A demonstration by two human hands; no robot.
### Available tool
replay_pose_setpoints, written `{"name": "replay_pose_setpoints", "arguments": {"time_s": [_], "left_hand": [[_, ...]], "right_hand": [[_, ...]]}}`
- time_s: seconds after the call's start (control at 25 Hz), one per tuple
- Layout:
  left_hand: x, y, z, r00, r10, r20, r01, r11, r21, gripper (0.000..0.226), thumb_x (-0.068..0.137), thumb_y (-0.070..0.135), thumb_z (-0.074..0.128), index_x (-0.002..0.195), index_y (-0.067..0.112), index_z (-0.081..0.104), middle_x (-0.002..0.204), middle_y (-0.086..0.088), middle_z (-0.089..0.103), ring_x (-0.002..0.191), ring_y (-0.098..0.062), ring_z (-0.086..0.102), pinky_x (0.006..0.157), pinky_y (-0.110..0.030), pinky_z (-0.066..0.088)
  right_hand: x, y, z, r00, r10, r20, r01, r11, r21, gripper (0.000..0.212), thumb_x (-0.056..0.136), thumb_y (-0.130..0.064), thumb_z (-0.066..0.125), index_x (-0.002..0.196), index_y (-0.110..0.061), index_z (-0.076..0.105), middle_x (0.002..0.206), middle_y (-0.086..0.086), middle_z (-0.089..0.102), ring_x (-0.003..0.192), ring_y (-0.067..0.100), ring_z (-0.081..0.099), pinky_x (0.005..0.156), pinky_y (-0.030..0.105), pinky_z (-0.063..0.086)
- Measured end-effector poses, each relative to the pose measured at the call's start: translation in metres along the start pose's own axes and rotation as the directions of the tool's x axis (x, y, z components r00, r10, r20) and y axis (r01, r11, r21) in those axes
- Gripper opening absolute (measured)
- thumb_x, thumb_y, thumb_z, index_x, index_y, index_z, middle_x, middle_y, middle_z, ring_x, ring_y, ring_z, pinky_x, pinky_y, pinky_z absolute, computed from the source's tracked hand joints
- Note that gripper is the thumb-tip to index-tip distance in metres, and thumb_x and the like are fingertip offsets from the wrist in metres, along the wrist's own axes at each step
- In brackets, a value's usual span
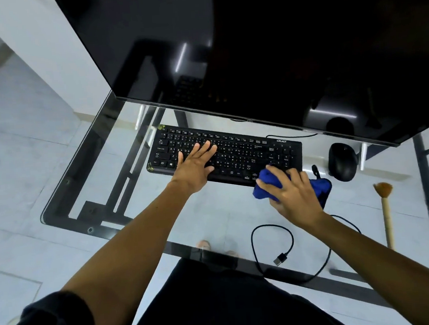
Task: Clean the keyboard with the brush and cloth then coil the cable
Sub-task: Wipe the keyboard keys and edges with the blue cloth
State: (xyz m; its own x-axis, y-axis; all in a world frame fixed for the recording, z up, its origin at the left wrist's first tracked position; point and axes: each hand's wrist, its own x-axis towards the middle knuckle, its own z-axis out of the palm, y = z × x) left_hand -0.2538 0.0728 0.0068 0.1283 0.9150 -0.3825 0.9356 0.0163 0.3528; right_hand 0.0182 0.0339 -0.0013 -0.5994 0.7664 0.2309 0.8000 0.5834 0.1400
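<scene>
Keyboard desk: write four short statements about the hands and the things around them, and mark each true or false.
1. The left hand lies flat on the keyboard. True.
2. The right hand holds the brush. False: it grips the blue cloth; the brush lies untouched on the glass desk.
3. The cable ends in a USB plug lying free on the desk. True.
4. The mouse sits left of the keyboard. False: it sits to its right.

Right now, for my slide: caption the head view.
Left hand flat on keyboard; right hand grips blue cloth at its right end.
</scene>
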Motion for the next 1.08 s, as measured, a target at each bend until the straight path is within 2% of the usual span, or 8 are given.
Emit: {"name": "replay_pose_setpoints", "arguments": {"time_s": [0.16, 0.32, 0.68, 1.08], "left_hand": [[-0.001, 0.002, 0.000, 1.000, -0.006, -0.021, 0.005, 1.000, -0.020, 0.058, 0.101, 0.025, 0.038, 0.150, 0.034, 0.009, 0.160, 0.013, 0.001, 0.147, -0.012, -0.004, 0.118, -0.049, -0.005], [0.000, 0.001, -0.001, 1.000, -0.005, -0.019, 0.004, 0.999, -0.040, 0.058, 0.101, 0.025, 0.040, 0.150, 0.034, 0.011, 0.160, 0.012, 0.002, 0.147, -0.011, -0.004, 0.117, -0.049, -0.006], [0.001, -0.003, 0.000, 1.000, 0.007, -0.020, -0.008, 1.000, -0.021, 0.057, 0.101, 0.026, 0.039, 0.150, 0.034, 0.010, 0.160, 0.012, 0.003, 0.148, -0.012, -0.004, 0.117, -0.049, -0.006], [0.001, -0.003, 0.001, 1.000, 0.022, -0.015, -0.022, 1.000, 0.020, 0.057, 0.101, 0.027, 0.038, 0.150, 0.033, 0.008, 0.160, 0.010, 0.001, 0.148, -0.013, -0.004, 0.117, -0.051, -0.002]], "right_hand": [[0.031, -0.033, -0.004, 1.000, 0.013, -0.015, -0.012, 0.998, 0.065, 0.057, 0.058, -0.020, 0.080, 0.113, -0.027, 0.067, 0.127, 0.011, 0.061, 0.079, 0.035, 0.058, 0.073, 0.042, 0.048], [0.055, -0.060, 0.000, 0.997, -0.009, 0.071, 0.008, 1.000, 0.013, 0.057, 0.058, -0.026, 0.081, 0.113, -0.031, 0.067, 0.127, 0.008, 0.061, 0.080, 0.032, 0.060, 0.072, 0.041, 0.050], [-0.018, 0.024, -0.007, 0.994, 0.019, 0.107, -0.018, 1.000, -0.012, 0.057, 0.060, -0.018, 0.082, 0.115, -0.026, 0.066, 0.128, 0.013, 0.060, 0.079, 0.037, 0.058, 0.070, 0.045, 0.047], [-0.044, 0.045, -0.022, 0.961, 0.149, 0.231, -0.136, 0.988, -0.071, 0.058, 0.054, -0.017, 0.085, 0.109, -0.026, 0.070, 0.123, 0.011, 0.063, 0.080, 0.036, 0.058, 0.072, 0.044, 0.048]]}}
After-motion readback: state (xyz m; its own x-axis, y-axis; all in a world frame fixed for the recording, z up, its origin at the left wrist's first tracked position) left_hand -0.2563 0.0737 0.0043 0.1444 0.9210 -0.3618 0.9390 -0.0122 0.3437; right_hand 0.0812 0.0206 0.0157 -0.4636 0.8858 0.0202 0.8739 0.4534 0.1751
